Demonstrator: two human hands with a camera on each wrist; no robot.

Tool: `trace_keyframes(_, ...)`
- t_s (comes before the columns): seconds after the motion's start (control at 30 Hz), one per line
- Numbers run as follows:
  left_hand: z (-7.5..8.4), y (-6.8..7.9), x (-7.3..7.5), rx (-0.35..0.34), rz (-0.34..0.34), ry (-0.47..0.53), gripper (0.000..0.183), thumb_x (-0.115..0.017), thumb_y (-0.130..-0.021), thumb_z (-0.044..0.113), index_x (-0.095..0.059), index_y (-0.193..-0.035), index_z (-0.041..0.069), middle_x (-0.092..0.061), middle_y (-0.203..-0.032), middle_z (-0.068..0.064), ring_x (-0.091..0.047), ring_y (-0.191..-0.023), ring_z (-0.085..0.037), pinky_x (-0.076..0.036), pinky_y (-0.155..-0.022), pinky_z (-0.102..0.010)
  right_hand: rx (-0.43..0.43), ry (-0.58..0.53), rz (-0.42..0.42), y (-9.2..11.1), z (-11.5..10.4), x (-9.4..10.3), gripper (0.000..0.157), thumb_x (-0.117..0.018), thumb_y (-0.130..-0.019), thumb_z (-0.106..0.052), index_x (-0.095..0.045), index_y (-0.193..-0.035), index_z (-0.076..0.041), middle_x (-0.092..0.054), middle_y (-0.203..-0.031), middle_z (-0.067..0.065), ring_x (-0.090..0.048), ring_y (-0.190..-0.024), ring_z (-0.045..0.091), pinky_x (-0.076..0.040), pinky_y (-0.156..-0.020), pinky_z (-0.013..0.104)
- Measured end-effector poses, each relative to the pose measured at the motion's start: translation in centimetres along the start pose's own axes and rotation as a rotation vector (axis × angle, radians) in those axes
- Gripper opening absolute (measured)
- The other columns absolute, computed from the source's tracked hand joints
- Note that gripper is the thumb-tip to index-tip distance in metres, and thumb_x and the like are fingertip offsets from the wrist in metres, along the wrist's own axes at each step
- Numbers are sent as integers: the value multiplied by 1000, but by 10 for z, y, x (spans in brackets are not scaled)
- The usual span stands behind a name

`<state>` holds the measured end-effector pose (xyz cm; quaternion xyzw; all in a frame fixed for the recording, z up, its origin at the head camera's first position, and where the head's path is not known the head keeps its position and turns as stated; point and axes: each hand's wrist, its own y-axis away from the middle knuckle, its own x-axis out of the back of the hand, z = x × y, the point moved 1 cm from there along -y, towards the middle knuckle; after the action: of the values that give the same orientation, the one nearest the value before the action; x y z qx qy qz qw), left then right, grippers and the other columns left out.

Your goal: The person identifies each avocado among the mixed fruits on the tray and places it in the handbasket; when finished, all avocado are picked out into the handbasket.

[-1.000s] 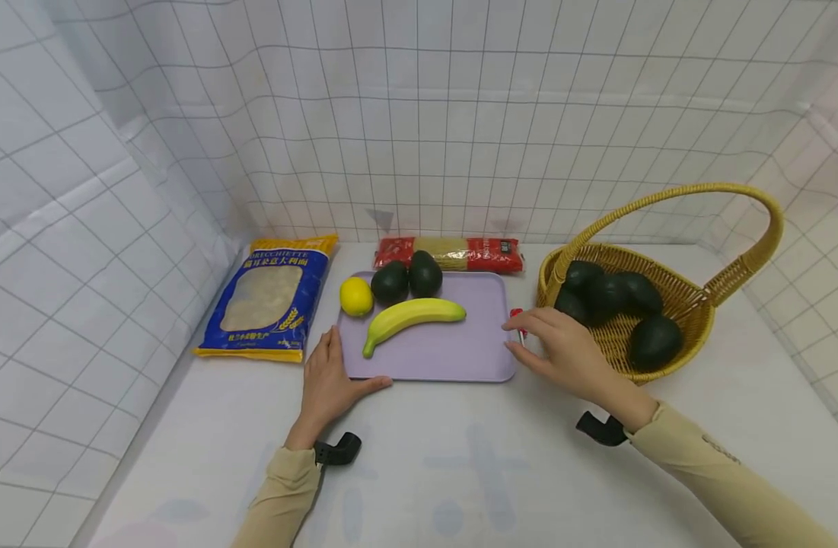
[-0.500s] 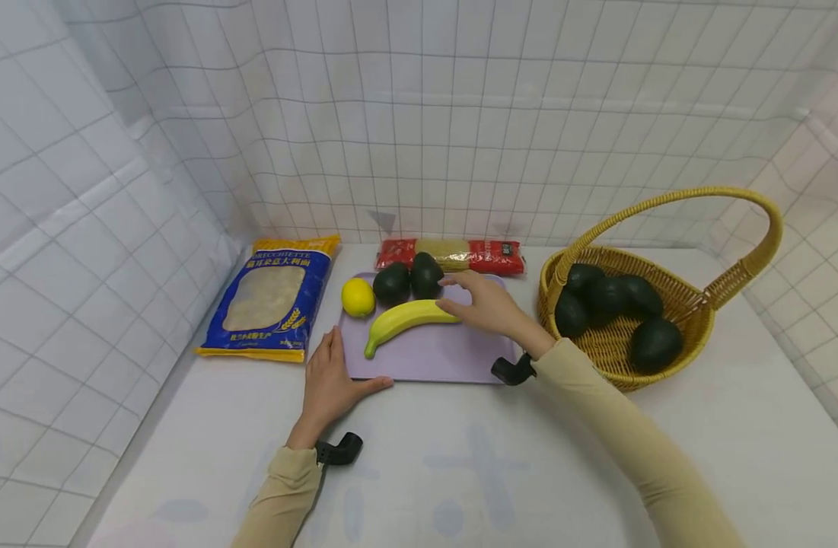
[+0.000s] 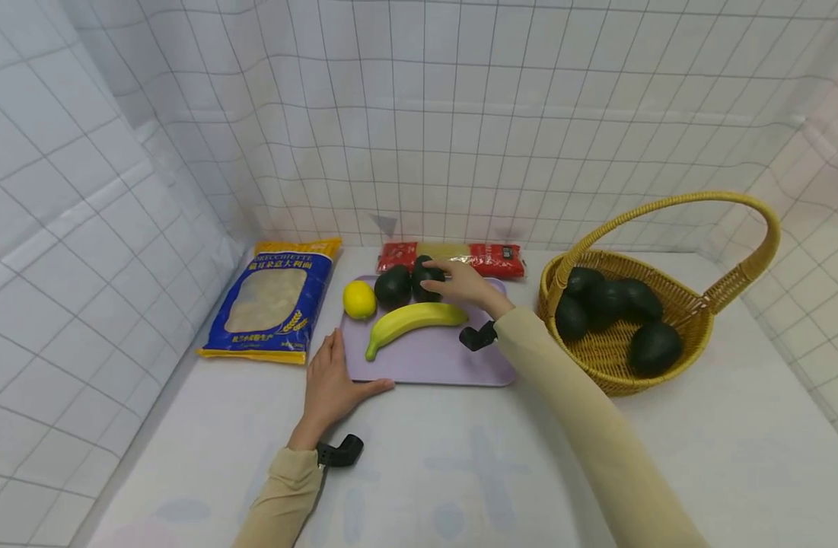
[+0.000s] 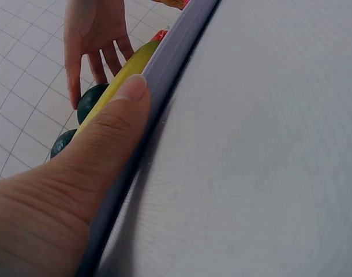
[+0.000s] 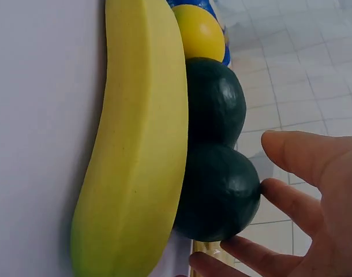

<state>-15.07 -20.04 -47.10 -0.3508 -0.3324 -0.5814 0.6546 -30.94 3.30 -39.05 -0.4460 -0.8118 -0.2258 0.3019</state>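
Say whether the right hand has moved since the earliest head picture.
Yes, left and farther back: against the tray, the right hand has gone from the tray's right edge to the right avocado on it.

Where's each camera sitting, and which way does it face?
Head: on the head, facing forward and down at the tray and basket; left hand, right hand and both sleeves show.
Left wrist: on that wrist, looking along the tray's edge; left thumb close, right hand beyond.
Right wrist: on that wrist, looking along the banana towards the lemon; right-hand fingers show.
Both wrist views share the banana and two avocados.
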Motion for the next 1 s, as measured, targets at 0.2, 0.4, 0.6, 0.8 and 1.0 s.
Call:
trace_keyframes(0.2, 1, 0, 1, 10, -10, -7, 132, -78, -62, 64, -7, -150, -5, -12, -151, -28, -14, -137, -44, -9, -110, -56, -35, -23, 17, -11, 0, -3, 53, -61, -92, -39, -48, -141, -22, -39, -146, 9, -40, -129, 31, -33, -104, 49)
trace_keyframes(0.4, 0, 0, 0, 11, -14, -4, 132, -77, -63, 66, -6, -150, -4, -11, -152, -28, -13, -137, -43, -9, -111, -55, -63, -56, 42, -21, -5, -13, 53, -67, -88, -36, -51, -136, -20, -43, -143, 11, -39, -128, 32, -33, -104, 51)
trace_keyframes(0.6, 1, 0, -2, 0, 3, 3, 132, -76, -62, 67, -8, -150, -4, -13, -151, -28, -15, -137, -43, -10, -110, -56, -77, -48, 24, -26, -8, -20, 56, -74, -83, -31, -51, -131, -14, -43, -142, 15, -37, -129, 32, -30, -106, 48)
trace_keyframes(0.8, 2, 1, -2, -3, 7, 1, 132, -77, -62, 66, -8, -150, -5, -14, -151, -28, -16, -136, -43, -10, -111, -55, -89, -77, 31, -27, -3, -22, 57, -78, -80, -30, -52, -128, -14, -43, -141, 14, -38, -127, 32, -31, -106, 48)
trace_keyframes(1.0, 3, 1, 0, 14, -14, -2, 132, -76, -62, 66, -7, -150, -4, -12, -152, -28, -14, -137, -43, -10, -111, -56, -84, -164, 41, -26, 7, -20, 59, -79, -77, -29, -53, -129, -18, -45, -139, 15, -42, -123, 33, -37, -101, 48)
